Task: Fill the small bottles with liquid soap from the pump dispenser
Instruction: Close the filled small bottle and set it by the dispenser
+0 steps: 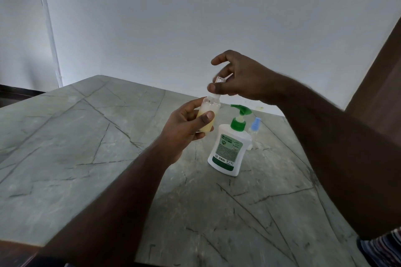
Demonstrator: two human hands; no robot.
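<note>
Left hand (184,128) grips our small clear bottle of yellowish soap (208,115); right hand (236,80) pinches its clear cap (219,81) at twelve o'clock.

half-full small bottle (209,115) held above upright pump dispenser (230,147)

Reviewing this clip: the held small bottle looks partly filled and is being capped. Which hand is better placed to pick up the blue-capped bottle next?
Probably the right hand. It only pinches the cap, and the blue-capped bottle stands below it, behind the pump dispenser. The left hand grips the small bottle.
</note>
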